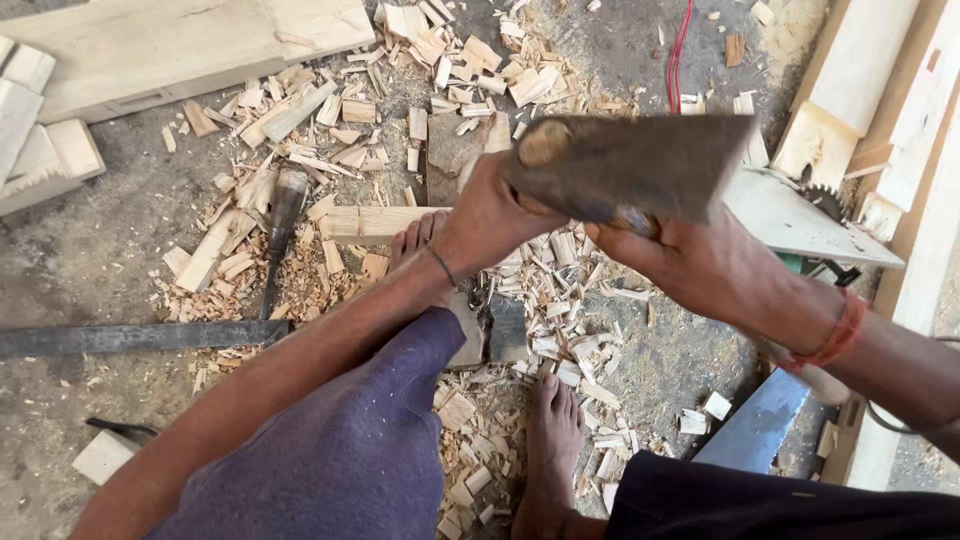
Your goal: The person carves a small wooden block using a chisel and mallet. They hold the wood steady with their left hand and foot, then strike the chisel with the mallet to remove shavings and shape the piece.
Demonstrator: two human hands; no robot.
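**Both hands on a dark iron blade above the chip-strewn floor**

Your left hand (487,215) is curled tight over the near end of the dark blade (630,165), fingers wrapped under its edge beside a pale rounded knob of wood. Your right hand (690,265) closes round the blade's lower right side, fingers hidden beneath the metal, thumb pressed along it. The blade is a broad, wedge-shaped slab of dull, pitted iron, held up over your knees and tilted slightly.

A thin dark band circles your left wrist; an orange thread bracelet (840,335) sits on the right. Below, your bare feet (550,440) rest among pale, splintery wood chips (560,275) scattered over the gritty grey floor (90,250). A flat dark stone (505,328) lies between the feet.

To the left, a chisel (283,215) with a rounded wooden handle lies in the chips, and a long flat steel bar (140,337) runs near it. Squared pale timber (180,45) lies at the top left, planks (880,70) at the right beside a toothed saw disc (825,200). A red wire (680,50) trails at the top.
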